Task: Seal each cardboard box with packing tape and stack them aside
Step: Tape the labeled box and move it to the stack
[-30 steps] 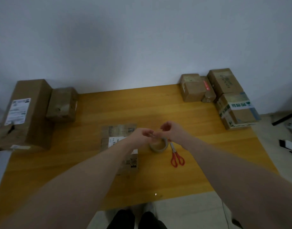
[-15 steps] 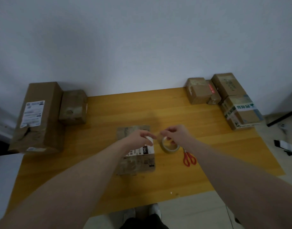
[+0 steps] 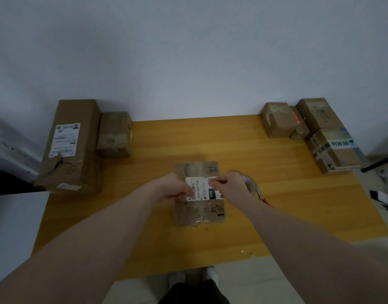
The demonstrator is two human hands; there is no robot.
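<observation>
Plain white wall rose behind a yellow wooden table (image 3: 276,172), seen from a head camera looking down. At the centre of the tabletop lay a flat cardboard box (image 3: 198,212) bearing a white shipping label (image 3: 200,189). Both hands met over its label. The left hand (image 3: 171,188), coming in from 7 o'clock, had its fingers curled at the label's left edge, apparently pinching something small; what it pinched could not be made out. The right hand (image 3: 230,185), coming in from 5 o'clock, pinched thumb and forefinger together at the label's top right corner, again on something too thin to identify, possibly a tape end. Just beside the right hand, at 3 o'clock of the box, sat a roll of clear packing tape (image 3: 249,181), with red-handled scissors (image 3: 264,199) partly hidden behind the right wrist. At 10 o'clock stood a tall worn carton (image 3: 74,145) with a small box (image 3: 114,134) touching its right side. At 2 o'clock four more boxes (image 3: 316,130) clustered at the table's far right corner
</observation>
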